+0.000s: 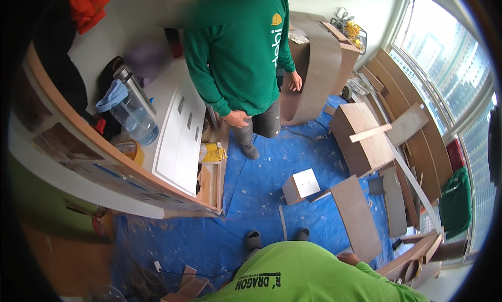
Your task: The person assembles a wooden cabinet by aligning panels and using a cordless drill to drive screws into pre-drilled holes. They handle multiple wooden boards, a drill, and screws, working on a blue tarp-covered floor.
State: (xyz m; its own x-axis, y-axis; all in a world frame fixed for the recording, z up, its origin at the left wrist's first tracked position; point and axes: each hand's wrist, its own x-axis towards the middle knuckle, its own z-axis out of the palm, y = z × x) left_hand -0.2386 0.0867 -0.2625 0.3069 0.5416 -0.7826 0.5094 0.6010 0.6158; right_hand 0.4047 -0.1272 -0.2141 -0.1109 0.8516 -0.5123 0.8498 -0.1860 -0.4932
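My right hand [349,258] shows only in part, past the edge of my lime-green shirt. It is close to the lower end of a long brown board [357,217]; whether it touches the board cannot be made out, and its fingers are mostly hidden. My left hand is out of sight. A white-topped wooden box [301,186] with small dark marks on its top rests on the blue floor sheet [254,197], ahead of my feet.
A person in a green sweatshirt [240,51] stands ahead, near white drawers [180,135]. A water jug [137,122] and steel flask [135,90] stand on top. To the right are a brown wooden box [361,137], a wood strip [370,133] and panels [405,88] by the window.
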